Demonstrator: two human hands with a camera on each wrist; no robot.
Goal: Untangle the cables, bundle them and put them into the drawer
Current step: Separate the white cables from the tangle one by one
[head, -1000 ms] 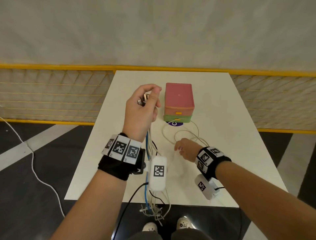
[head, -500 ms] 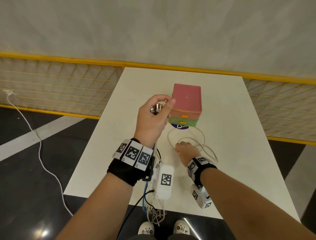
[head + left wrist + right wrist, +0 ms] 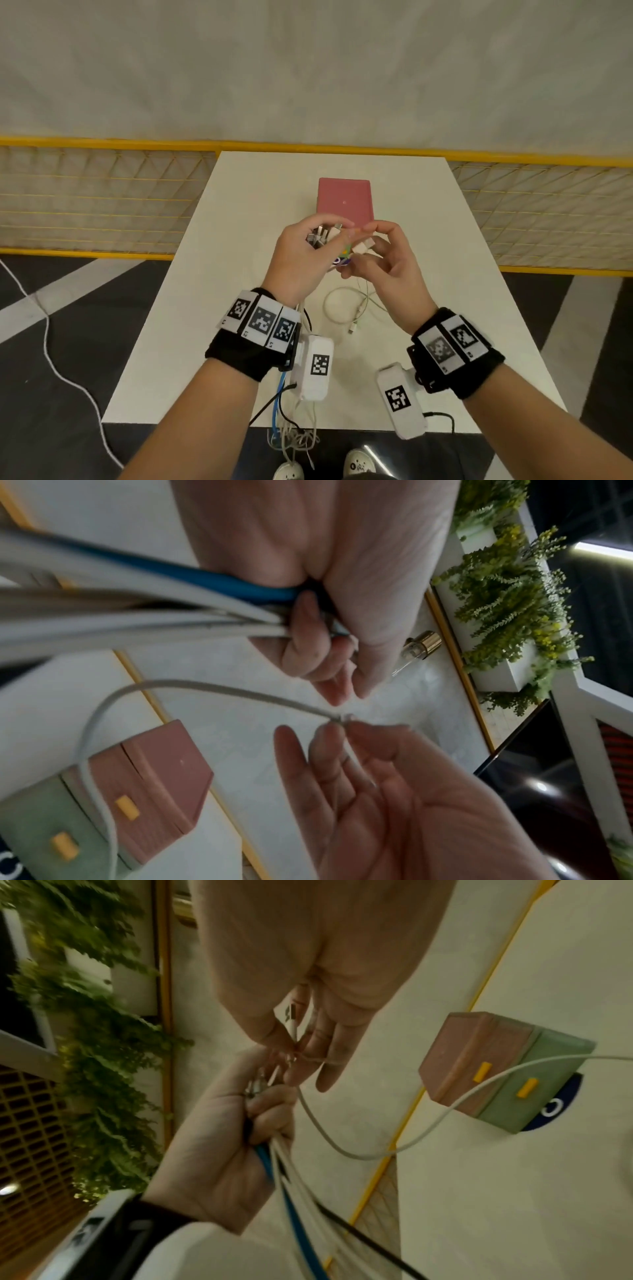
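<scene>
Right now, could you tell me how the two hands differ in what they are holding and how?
The left hand grips a whole bundle of cables in a fist; the right hand pinches the end of one white cable at its fingertips. The bundle hangs past the table edge; the white cable trails onto the table. Both hands are raised before the drawer box.

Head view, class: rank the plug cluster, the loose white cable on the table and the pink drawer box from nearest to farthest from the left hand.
1. Plug cluster, in the left hand.
2. Pink drawer box, just beyond the fingers.
3. Loose white cable, on the table toward the right wrist.
</scene>
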